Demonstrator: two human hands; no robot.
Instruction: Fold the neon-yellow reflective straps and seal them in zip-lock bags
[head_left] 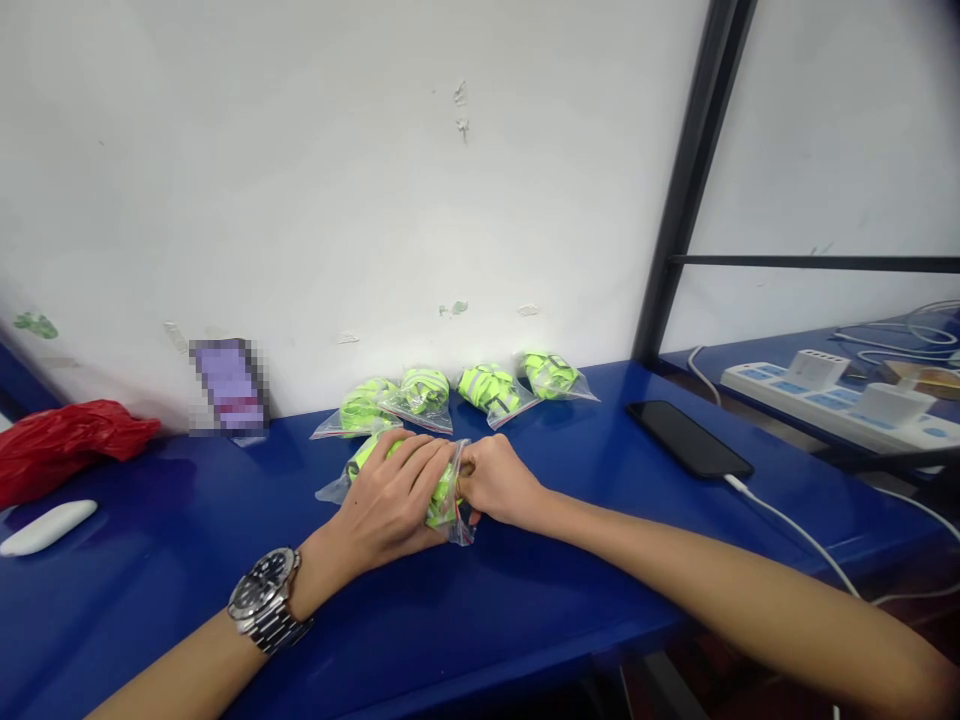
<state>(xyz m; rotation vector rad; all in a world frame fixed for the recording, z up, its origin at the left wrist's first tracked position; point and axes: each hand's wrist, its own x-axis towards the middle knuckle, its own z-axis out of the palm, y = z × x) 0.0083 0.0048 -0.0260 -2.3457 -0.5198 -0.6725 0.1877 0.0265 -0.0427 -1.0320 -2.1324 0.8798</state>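
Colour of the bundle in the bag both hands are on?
The bundle is mostly fluorescent yellow-green; shows in the head view.

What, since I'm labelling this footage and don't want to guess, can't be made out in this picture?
All in the head view:
Middle of the held bag: covered by the left grip.
Exact pinch of the right grip: hidden by its own curled fingers.
Text on the propped purple screen: blurred by pixelation.
Red plastic bag: cut off by the left edge.
White power strip: cut off by the right edge.
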